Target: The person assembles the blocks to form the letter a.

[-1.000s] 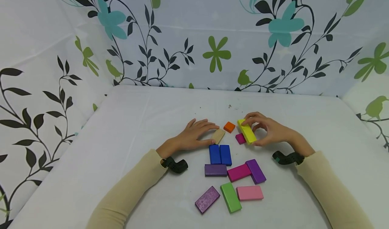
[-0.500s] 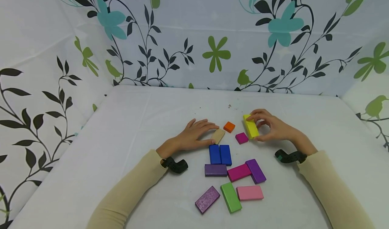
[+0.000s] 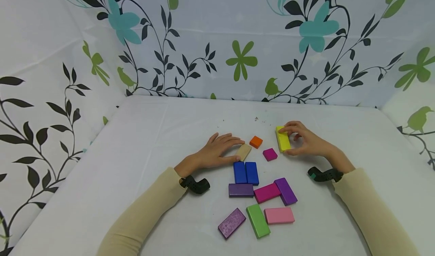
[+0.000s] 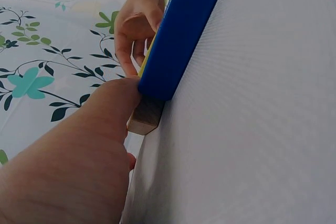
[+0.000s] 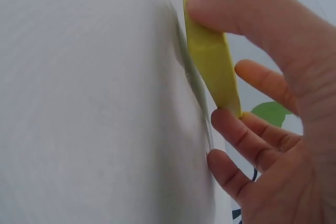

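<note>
In the head view my right hand holds a yellow block by its two ends, between thumb and fingers. The right wrist view shows the thumb on one end of the yellow block and fingertips at the other. My left hand has thumb and fingertips at the ends of a beige block, which lies tilted on the table. Two blue blocks stand side by side just below it. An orange block and a small magenta block lie between the hands, touched by neither.
Nearer the front lie a dark purple block, a magenta block, a violet block, a pink block, a green block and a speckled purple block. A patterned cloth rises behind the white table.
My right hand has moved the yellow block right and slightly away, off the small magenta block's side, and it stands more upright in the view. The left hand has stayed at the beige block.
</note>
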Demonstrator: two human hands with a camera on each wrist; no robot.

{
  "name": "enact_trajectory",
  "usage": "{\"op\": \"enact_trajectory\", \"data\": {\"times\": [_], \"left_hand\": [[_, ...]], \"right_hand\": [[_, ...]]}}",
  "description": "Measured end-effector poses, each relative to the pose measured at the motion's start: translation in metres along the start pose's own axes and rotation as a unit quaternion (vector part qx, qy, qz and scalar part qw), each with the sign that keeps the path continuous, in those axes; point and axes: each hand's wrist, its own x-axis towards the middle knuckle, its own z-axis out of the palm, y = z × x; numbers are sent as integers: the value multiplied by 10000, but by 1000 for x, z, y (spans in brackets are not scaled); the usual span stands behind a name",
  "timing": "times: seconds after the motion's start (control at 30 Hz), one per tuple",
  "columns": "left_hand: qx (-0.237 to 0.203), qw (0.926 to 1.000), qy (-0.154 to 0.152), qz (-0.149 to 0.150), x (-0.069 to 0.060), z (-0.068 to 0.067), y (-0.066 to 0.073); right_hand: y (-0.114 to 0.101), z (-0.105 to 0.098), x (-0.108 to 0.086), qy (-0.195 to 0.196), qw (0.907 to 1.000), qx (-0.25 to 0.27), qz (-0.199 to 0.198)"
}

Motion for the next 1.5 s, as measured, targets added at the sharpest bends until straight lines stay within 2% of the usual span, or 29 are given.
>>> {"op": "enact_trajectory", "data": {"times": [0.23, 0.6, 0.83, 1.23, 1.5], "left_hand": [[-18, 10000, -27, -34, 1, 1, 1], [43, 10000, 45, -28, -1, 0, 0], [15, 10000, 13, -26, 0, 0, -1], [-25, 10000, 15, 22, 0, 1, -2], [-34, 10000, 30, 24, 0, 1, -2]], "right_hand": [[6, 0, -1, 15, 9997, 22, 227], [5, 3, 3, 108, 9996, -75, 248], [5, 2, 3, 154, 9985, 161, 502], [2, 6, 4, 337, 9987, -16, 372], [-3, 8, 6, 310, 9986, -111, 408]]}}
